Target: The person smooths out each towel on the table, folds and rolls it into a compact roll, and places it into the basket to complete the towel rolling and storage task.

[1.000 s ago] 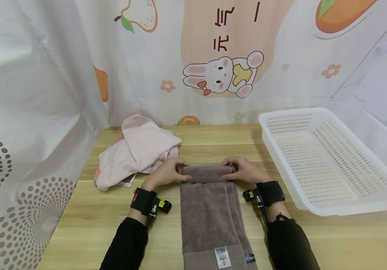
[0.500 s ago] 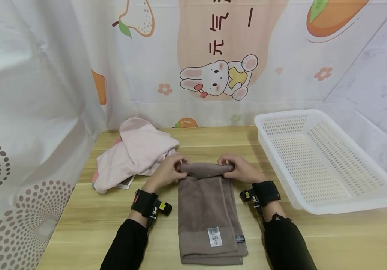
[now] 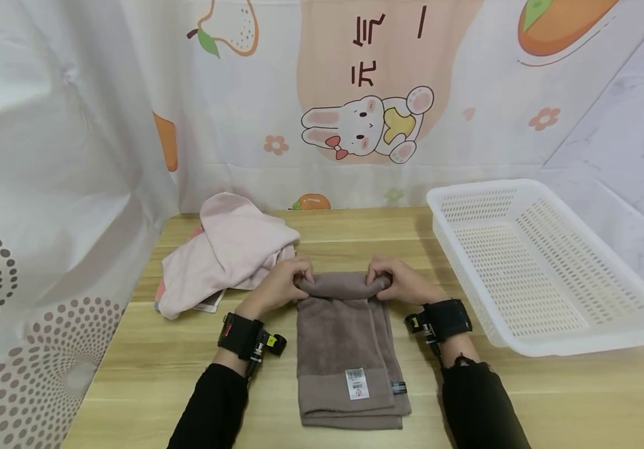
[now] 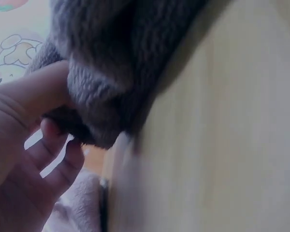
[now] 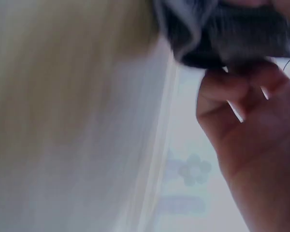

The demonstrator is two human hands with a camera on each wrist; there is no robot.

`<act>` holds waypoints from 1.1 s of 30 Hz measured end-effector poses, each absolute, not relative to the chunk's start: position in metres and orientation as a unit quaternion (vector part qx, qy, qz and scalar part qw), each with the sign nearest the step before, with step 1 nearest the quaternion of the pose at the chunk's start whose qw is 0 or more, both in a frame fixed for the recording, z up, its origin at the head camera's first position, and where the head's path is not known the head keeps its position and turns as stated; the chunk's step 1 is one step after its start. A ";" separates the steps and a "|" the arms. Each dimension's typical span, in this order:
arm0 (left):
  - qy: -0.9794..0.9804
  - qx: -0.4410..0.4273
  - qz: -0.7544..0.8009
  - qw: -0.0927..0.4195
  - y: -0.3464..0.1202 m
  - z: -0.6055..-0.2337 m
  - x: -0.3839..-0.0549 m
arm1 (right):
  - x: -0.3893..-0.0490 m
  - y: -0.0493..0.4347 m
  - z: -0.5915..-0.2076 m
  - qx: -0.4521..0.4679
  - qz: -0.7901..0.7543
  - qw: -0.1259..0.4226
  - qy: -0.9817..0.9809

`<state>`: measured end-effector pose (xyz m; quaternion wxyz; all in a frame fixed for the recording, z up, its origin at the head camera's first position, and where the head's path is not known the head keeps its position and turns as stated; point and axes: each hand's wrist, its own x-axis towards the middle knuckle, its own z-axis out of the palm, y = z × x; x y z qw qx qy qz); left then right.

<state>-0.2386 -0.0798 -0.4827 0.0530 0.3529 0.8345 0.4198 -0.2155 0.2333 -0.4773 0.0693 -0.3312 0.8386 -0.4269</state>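
Observation:
A grey-brown towel (image 3: 341, 343) lies lengthwise on the wooden table, its far end rolled over toward me. My left hand (image 3: 282, 284) grips the left end of the roll, thumb on the near side and fingers curled behind. At the roll's right end my right hand (image 3: 403, 280) pinches it the same way. The left wrist view shows the thumb pressed against the fluffy towel (image 4: 101, 72), with fingertips beneath it. In the right wrist view the curled fingers touch the dark, blurred towel edge (image 5: 198, 34). A white label (image 3: 357, 383) sits near the towel's front end.
A crumpled pink cloth (image 3: 232, 246) lies at the back left, close to my left hand. To the right stands a white perforated plastic basket (image 3: 524, 349). A printed curtain (image 3: 232, 112) hangs behind the table's far edge.
The towel's front end has drawn away from me, and its lower folded edges now show fully in the head view. Both hands keep hold of the roll, which looks slightly thicker.

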 end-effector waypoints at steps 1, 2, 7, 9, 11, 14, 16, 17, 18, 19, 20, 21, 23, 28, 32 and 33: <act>0.831 0.354 0.423 0.064 -0.081 -0.481 -0.238 | -0.216 0.235 -0.478 -0.331 -0.428 0.074 0.838; 0.829 0.356 0.425 0.074 -0.082 -0.480 -0.238 | -0.216 0.238 -0.478 -0.329 -0.430 0.079 0.837; 0.819 0.366 0.424 0.124 -0.094 -0.472 -0.239 | -0.215 0.248 -0.477 -0.333 -0.438 0.102 0.829; 0.821 0.368 0.415 0.138 -0.098 -0.467 -0.239 | -0.214 0.252 -0.476 -0.328 -0.441 0.116 0.828; 0.823 0.369 0.406 0.147 -0.102 -0.463 -0.238 | -0.213 0.255 -0.475 -0.310 -0.447 0.132 0.829; 0.827 0.358 0.403 0.161 -0.104 -0.460 -0.237 | -0.214 0.255 -0.476 -0.283 -0.447 0.136 0.838; 0.834 0.345 0.400 0.159 -0.103 -0.460 -0.237 | -0.215 0.253 -0.477 -0.274 -0.449 0.131 0.840; 0.839 0.339 0.397 0.155 -0.102 -0.461 -0.237 | -0.215 0.251 -0.477 -0.275 -0.447 0.126 0.842; 0.843 0.333 0.395 0.150 -0.101 -0.463 -0.237 | -0.216 0.249 -0.477 -0.274 -0.448 0.124 0.842; 0.847 0.326 0.394 0.145 -0.100 -0.464 -0.237 | -0.216 0.248 -0.477 -0.276 -0.450 0.123 0.841; 0.849 0.322 0.395 0.140 -0.099 -0.465 -0.238 | -0.217 0.246 -0.477 -0.277 -0.450 0.123 0.840; 0.850 0.320 0.396 0.136 -0.098 -0.466 -0.238 | -0.217 0.245 -0.476 -0.278 -0.452 0.124 0.838; 0.851 0.315 0.399 0.132 -0.096 -0.468 -0.238 | -0.217 0.242 -0.475 -0.280 -0.449 0.122 0.839; 0.849 0.291 0.413 0.155 -0.094 -0.471 -0.239 | -0.216 0.240 -0.470 -0.280 -0.429 0.144 0.847; 0.858 0.298 0.380 0.174 -0.094 -0.472 -0.238 | -0.212 0.240 -0.466 -0.271 -0.404 0.181 0.854; 0.859 0.304 0.373 0.176 -0.094 -0.472 -0.238 | -0.211 0.240 -0.465 -0.269 -0.396 0.186 0.858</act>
